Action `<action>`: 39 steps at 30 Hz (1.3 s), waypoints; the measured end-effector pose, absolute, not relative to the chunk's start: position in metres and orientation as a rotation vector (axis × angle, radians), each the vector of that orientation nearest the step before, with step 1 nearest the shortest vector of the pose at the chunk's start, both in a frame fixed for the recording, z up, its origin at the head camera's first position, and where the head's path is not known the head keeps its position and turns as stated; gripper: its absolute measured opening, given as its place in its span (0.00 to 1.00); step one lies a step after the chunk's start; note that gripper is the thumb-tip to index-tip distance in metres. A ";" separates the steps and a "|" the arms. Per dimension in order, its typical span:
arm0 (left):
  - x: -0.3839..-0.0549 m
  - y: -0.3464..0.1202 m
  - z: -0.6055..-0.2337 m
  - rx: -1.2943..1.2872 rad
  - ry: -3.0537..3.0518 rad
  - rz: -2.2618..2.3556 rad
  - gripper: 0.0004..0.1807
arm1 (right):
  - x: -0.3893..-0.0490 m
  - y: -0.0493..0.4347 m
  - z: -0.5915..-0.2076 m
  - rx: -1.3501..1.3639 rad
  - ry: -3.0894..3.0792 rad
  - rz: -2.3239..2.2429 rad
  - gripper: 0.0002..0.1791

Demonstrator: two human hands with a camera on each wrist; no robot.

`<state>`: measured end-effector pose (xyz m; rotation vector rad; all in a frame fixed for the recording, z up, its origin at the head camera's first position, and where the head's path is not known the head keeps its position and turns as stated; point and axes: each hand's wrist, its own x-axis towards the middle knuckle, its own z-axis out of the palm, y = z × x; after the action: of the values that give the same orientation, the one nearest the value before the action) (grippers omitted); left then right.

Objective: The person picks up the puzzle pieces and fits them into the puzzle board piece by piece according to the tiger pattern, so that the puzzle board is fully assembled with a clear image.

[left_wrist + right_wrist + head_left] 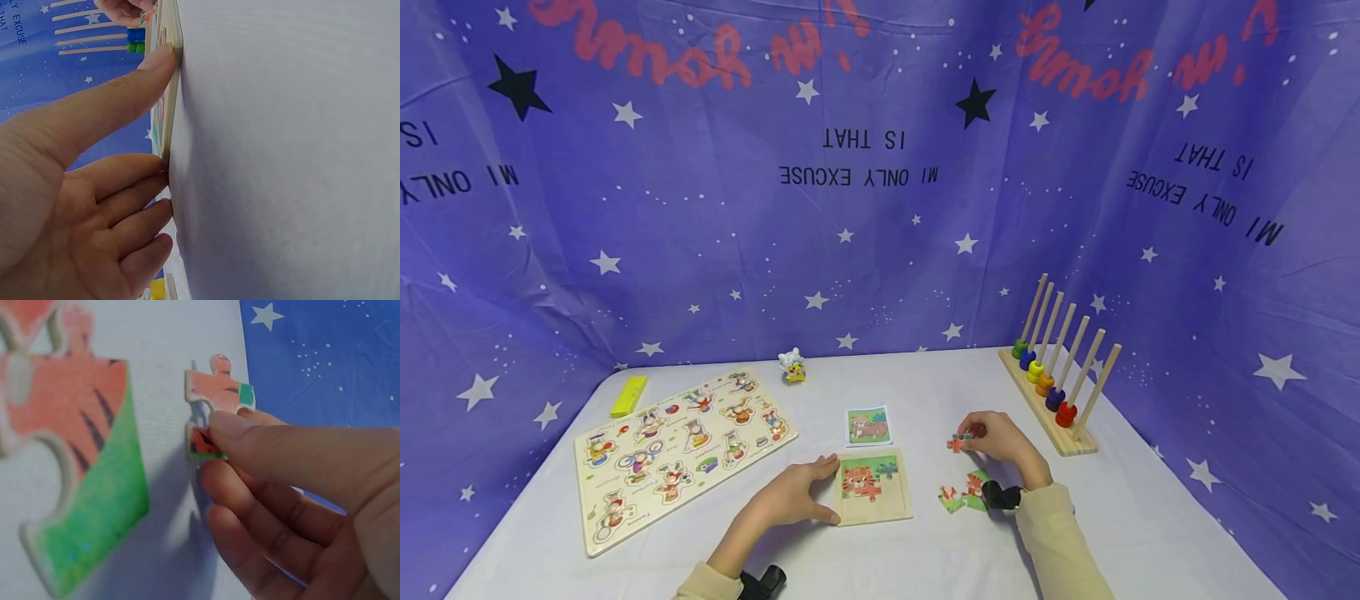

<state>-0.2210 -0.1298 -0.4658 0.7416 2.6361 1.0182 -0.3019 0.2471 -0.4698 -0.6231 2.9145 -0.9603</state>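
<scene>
My left hand (793,492) spans the left edge of a wooden puzzle tray (891,510). Its thumb touches the near left corner and its straight fingers touch farther up, as the left wrist view (119,181) shows too. Joined tiger-face pieces (859,482) and a green-blue piece (887,470) lie in the tray. My right hand (1000,437) pinches a red-orange puzzle piece (215,387) between thumb and fingers, just right of the tray. Another dark-striped bit (203,444) shows under the thumb; whether it is the same piece I cannot tell. Loose pieces (951,500) lie nearer me.
Behind the tray lies a picture card (868,426). A large peg puzzle board (685,454) and a yellow block (628,396) are at the left. A small figurine (792,365) stands at the back. To the right is a peg rack (1048,404) with coloured beads.
</scene>
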 end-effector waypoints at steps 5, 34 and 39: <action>-0.220 -0.130 -0.465 0.739 2.631 1.026 0.48 | -0.302 0.247 -0.467 -0.674 2.894 -0.992 0.05; -0.219 -0.130 -0.464 0.746 2.630 1.022 0.48 | -0.289 0.199 -0.448 -0.904 2.757 -1.040 0.08; -0.220 -0.130 -0.464 0.749 2.635 1.018 0.48 | -0.285 0.189 -0.447 -0.965 2.725 -1.046 0.09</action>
<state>-0.2198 -0.1299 -0.4642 0.7488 2.6347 1.0179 -0.2851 0.1895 -0.4471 -0.9653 2.7254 -1.0457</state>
